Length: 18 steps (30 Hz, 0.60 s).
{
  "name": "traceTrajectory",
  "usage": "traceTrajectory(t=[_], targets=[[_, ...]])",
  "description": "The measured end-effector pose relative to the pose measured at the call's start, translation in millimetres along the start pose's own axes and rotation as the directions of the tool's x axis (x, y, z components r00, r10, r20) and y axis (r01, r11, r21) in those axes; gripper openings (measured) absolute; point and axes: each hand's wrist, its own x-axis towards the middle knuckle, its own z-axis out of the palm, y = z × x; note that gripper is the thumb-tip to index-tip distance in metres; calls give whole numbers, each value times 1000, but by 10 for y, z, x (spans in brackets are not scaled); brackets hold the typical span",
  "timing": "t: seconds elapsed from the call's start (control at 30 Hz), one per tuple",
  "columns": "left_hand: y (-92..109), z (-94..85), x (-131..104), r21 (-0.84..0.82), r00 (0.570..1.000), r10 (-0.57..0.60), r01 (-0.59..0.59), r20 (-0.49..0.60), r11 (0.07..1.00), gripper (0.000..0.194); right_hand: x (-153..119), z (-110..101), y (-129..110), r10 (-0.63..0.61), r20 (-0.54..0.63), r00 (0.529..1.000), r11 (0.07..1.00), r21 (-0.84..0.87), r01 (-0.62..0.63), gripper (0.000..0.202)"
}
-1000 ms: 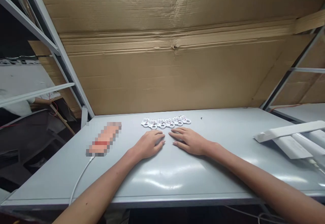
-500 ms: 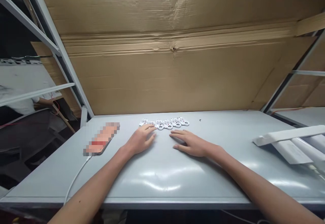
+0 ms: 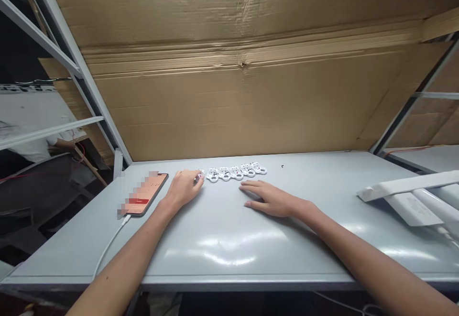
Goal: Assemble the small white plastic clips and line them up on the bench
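Observation:
Several small white pieces (image 3: 224,173), each with a ring at the front and a blocky, dotted end at the back, lie in a row on the grey table. At the left end of the row, the fingers of my left hand (image 3: 184,186) are closed around the leftmost white ring-shaped piece (image 3: 202,174); most of it is hidden by them. My right hand (image 3: 270,198) rests palm down in front of the row's right part, fingers stretched out and holding nothing. A tiny dark bit (image 3: 282,166) lies to the right of the row.
A phone (image 3: 143,199) with a white cable (image 3: 111,242) lies at the left. White boxy parts (image 3: 409,211) sit at the right. Cardboard (image 3: 233,115) walls off the back, and metal frame posts (image 3: 96,101) flank the table. Part of a person (image 3: 34,148) shows at far left.
My left hand has moved left and closed on the leftmost white ring-shaped piece, which now sits a little apart from the row. My right hand has stayed in place.

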Motion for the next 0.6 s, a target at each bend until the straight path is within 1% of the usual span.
traceTrajectory(t=[0.07,0.13,0.17,0.23,0.3,0.37,0.5,0.6], targets=[[-41,23,19,4,999,5,-4,-53,1000,34,3,10,14,-1,-8,1000,1000,-2,1,63],[-102,64,33,-14,998,16,-16,-61,1000,39,5,16,23,2,-8,1000,1000,-6,-2,64],[-133,85,35,-28,999,22,-23,-35,999,45,6,16,25,3,-6,1000,1000,-7,-3,65],[-183,118,31,-62,998,33,-29,60,998,55,6,11,22,7,-2,1000,1000,-3,-7,65],[-215,135,23,-92,989,44,-31,143,995,56,4,-1,9,14,4,1000,1000,3,-14,64],[-233,135,19,-103,984,61,-44,167,994,53,1,-17,-8,17,15,1000,1000,2,-17,64],[-250,101,25,-76,986,78,-68,144,995,49,-2,-42,-38,21,33,999,1000,-15,-20,63],[-194,57,16,-26,996,26,-24,85,999,48,-1,-49,-49,24,28,999,999,-24,-24,61]])
